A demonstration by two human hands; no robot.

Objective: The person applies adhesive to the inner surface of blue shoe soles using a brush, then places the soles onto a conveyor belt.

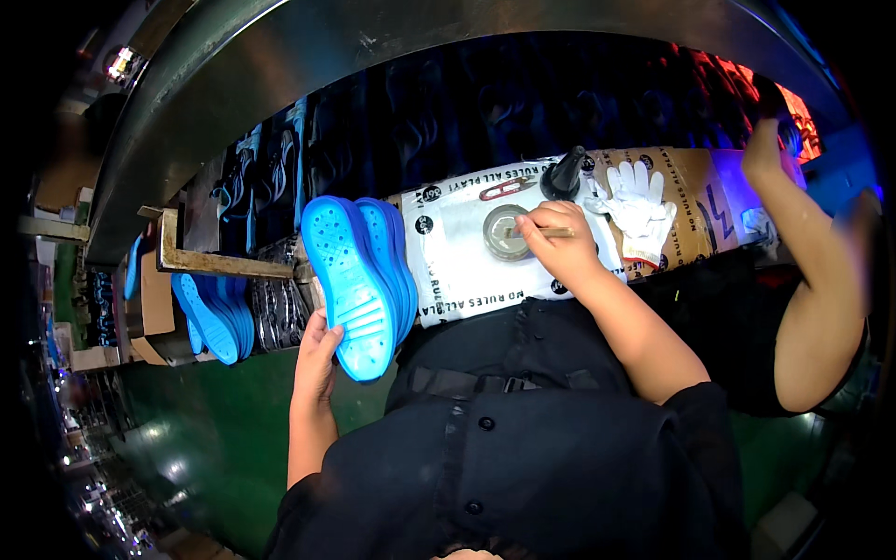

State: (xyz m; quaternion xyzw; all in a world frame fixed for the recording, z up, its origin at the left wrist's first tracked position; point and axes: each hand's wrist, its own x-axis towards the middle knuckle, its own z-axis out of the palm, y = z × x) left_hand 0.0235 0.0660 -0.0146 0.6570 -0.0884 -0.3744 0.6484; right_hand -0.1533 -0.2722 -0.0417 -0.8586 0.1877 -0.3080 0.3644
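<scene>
My left hand (315, 362) grips the heel end of a bright blue shoe sole (347, 280), thumb on its edge. More blue soles lie close behind it, and whether the hand holds those too I cannot tell. My right hand (574, 247) is closed round a thin brush-like stick (558, 231) with a light wooden handle. The stick's tip reaches into a round, open container (495, 250), which stands on a white printed sheet (457, 280). Beyond the container lie red-handled thread snips (505, 189). A dark cone-shaped bottle (563, 175) stands to their right.
White work gloves (639, 210) lie on brown cardboard (689, 187) at the right. Dark shoes (420, 121) line the far side under a metal beam (392, 23). More blue soles (219, 322) lean at the left. Another person's bare arm (793, 201) comes in at the right.
</scene>
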